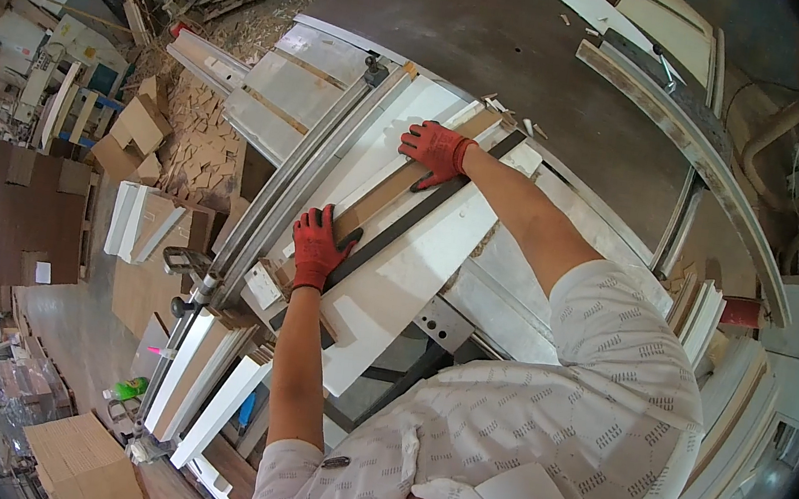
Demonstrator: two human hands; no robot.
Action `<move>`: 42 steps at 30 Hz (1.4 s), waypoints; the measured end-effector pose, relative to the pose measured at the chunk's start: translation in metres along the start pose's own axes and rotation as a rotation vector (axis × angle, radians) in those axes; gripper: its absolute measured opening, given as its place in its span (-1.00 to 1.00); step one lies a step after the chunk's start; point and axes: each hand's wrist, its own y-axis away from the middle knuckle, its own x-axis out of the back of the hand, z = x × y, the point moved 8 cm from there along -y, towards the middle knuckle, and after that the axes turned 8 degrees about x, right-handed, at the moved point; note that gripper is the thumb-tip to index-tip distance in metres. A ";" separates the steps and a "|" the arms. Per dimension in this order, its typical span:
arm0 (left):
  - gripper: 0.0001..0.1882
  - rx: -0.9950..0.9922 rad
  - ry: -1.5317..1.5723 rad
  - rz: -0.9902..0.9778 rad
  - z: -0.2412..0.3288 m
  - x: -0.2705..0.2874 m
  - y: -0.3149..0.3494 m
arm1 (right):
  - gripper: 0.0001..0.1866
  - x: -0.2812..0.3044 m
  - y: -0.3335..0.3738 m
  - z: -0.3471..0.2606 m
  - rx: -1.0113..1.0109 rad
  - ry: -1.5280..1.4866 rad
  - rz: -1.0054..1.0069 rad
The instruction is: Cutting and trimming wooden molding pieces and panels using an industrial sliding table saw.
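A long brown wooden strip with a white edge (372,203) lies diagonally on a white panel (383,298) on the saw table. Beside its near side runs a narrow black strip (396,234). My left hand (318,251), in a red glove with black fingertips, rests across the lower end of the brown strip, fingers spread and thumb toward the black strip. Farther up and to the right, my right hand (438,152), gloved alike, lies over the other end with fingers outstretched and thumb apart. Both palms hide the wood under them.
A metal rail (316,153) borders the work on the left, with a clamp (184,262) near its lower end. Beyond lies the dark saw table (470,17), crossed at right by a curved-looking guard arm (697,137). Cardboard boxes (79,460) and offcuts (207,143) lie on the floor.
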 end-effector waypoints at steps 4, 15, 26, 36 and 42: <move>-0.14 0.019 0.057 -0.038 -0.004 -0.001 0.001 | -0.25 0.003 -0.003 -0.001 -0.015 -0.018 -0.022; -0.13 0.123 0.051 -0.026 0.001 0.003 -0.001 | -0.24 0.007 -0.002 -0.004 -0.062 -0.009 -0.058; -0.22 0.297 0.143 -0.056 -0.017 -0.003 0.012 | -0.02 -0.007 -0.032 -0.013 -0.360 -0.074 -0.276; -0.21 0.378 0.176 0.010 -0.008 0.002 0.010 | -0.02 -0.026 -0.011 0.003 -0.439 -0.072 -0.239; -0.18 0.361 0.159 -0.059 -0.009 -0.004 0.015 | -0.08 -0.016 -0.025 -0.008 -0.432 -0.095 -0.313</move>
